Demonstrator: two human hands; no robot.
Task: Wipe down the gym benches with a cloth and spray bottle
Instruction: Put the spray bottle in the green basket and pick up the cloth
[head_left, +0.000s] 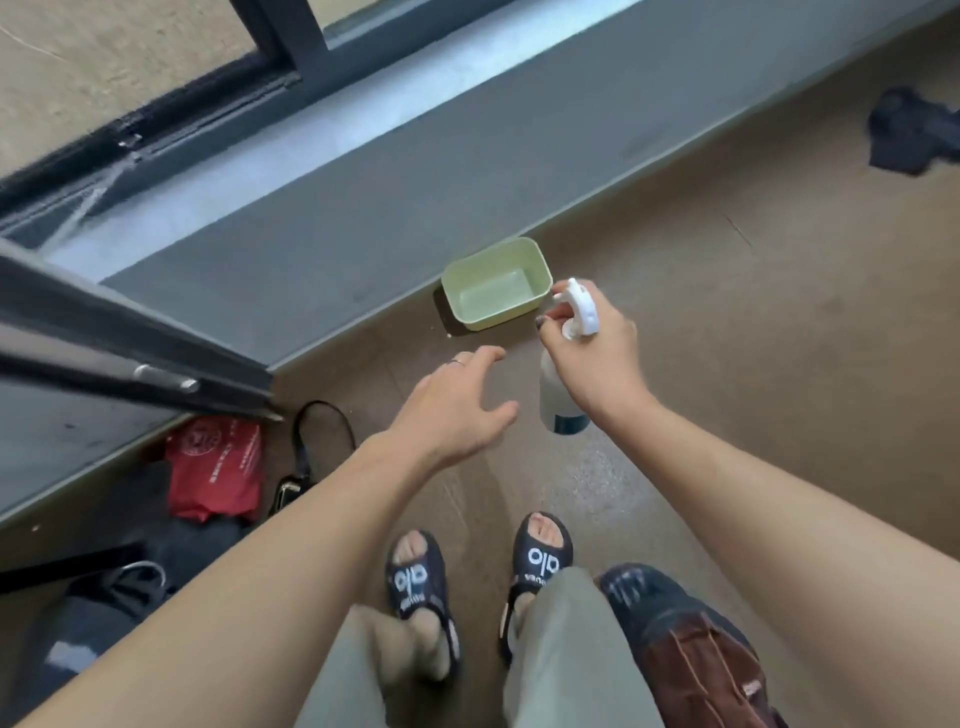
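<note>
My right hand (597, 358) grips the neck of a spray bottle (561, 400) with a white trigger head, holding it upright above the brown floor. My left hand (457, 410) reaches forward beside it with fingers spread and holds nothing. A pale green rectangular tub (530, 260) stands on the floor just beyond both hands, against a grey ledge. A dark cloth (909, 135) lies crumpled on the floor at the far right. No bench is in view.
A grey ledge (363, 197) under a dark window frame runs diagonally across the back. At the left lie a red bag (218, 467), a black strap (306, 452) and dark bags. A brown and black bag (691, 654) sits by my right foot.
</note>
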